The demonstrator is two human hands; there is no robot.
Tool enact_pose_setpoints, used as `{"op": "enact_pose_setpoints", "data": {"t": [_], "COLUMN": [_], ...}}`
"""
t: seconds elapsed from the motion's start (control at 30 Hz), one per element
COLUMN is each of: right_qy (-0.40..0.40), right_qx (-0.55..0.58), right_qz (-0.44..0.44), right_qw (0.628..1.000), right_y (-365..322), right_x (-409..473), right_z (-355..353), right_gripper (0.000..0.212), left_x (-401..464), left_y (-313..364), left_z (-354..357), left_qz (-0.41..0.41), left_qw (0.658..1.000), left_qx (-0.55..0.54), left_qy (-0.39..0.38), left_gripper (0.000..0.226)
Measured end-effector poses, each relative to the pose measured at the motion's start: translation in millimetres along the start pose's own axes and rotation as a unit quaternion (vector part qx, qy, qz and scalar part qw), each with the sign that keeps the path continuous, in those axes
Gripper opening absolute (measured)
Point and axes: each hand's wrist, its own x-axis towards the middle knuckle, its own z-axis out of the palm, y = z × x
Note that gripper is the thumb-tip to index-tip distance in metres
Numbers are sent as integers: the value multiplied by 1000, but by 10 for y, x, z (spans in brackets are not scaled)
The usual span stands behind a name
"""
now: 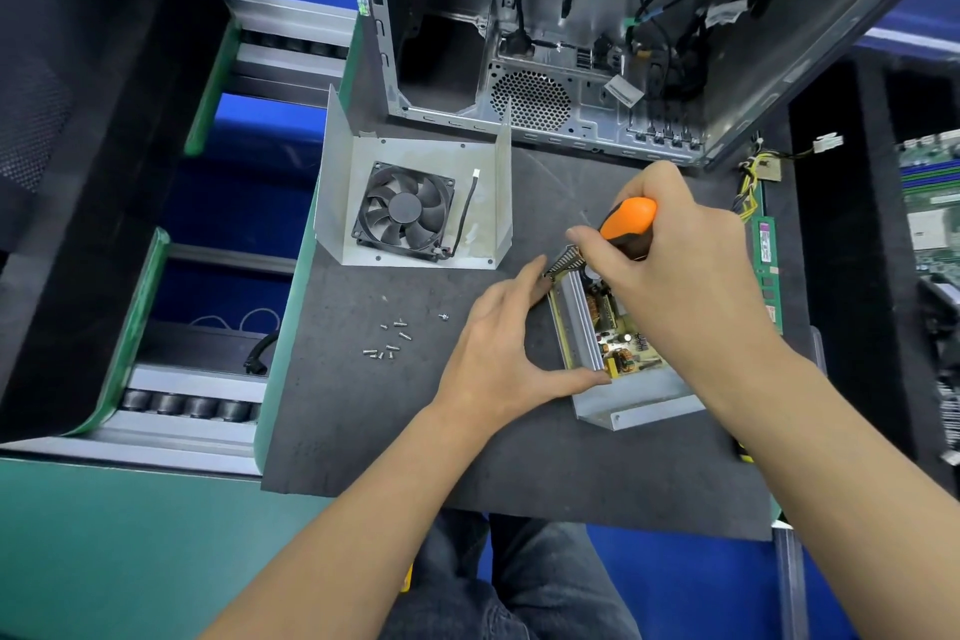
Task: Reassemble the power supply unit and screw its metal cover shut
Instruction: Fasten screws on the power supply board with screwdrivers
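The power supply unit [613, 348] sat right of centre, left hand [498, 353] bracing it with fingers spread, right hand [670, 244] curled around the screwdriver [626, 224]; its hidden tip could perhaps slip onto the board.

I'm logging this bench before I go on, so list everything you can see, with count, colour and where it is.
Power supply base: one, grey metal, circuit board exposed, right of mat.
Metal cover: one, grey, lying open behind the screws.
Fan: one, black, mounted inside the cover.
Screws: about nine, silver, loose on the mat left of the base.
Screwdriver: one, orange and black handle, over the base.
Computer case: one, grey, open, at the back.
Memory stick: one, green, right mat edge.
Mat: one, dark grey.
Left hand: steadies the base's left side, fingers straight.
Right hand: grips the screwdriver.
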Motion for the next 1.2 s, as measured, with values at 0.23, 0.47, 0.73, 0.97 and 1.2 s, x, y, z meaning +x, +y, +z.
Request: {"op": "enact_pose_setpoints", "data": {"t": [0.23,0.47,0.73,0.97,1.2], "right_qy": [-4,-21,-43,-119,-88], "right_qx": [4,-5,-87,-77,-68], "right_qz": [10,13,-62,-51,-28], "right_qw": [1000,1000,993,989,993], "right_y": [6,-29,-47,-92,-44], "right_x": [7,45,147,265,183], "right_z": [-17,-48,-133,-205,-182], "right_gripper": [37,25,29,20,18], "left_x": [6,18,12,13,21], "left_y": [8,7,-11,-16,-18], "left_z": [5,-1,15,15,14], "left_qz": [5,14,23,8,0], "left_qw": [1000,1000,1000,1000,1000], "left_qx": [11,15,16,19,25], "left_qy": [0,-2,3,-10,-19], "left_gripper": [118,117,115,116,117]}}
